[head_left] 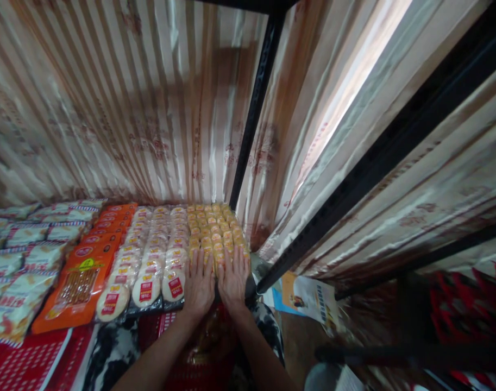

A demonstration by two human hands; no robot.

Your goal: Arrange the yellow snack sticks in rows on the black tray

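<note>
My left hand (199,285) and my right hand (234,278) lie flat side by side, fingers stretched out, on the front end of a row of small yellow snack packs (213,225). The packs run back toward the striped cloth wall. Neither hand grips anything; both press palm down on the packs. Just left of my left hand are rows of round white cakes with red labels (158,255).
Orange packets (85,277) and white-and-blue bags (19,266) lie further left on the shelf. A black metal post (253,108) stands behind the packs, and a slanted black bar (378,157) runs to the right. Printed leaflets (305,296) lie low at right.
</note>
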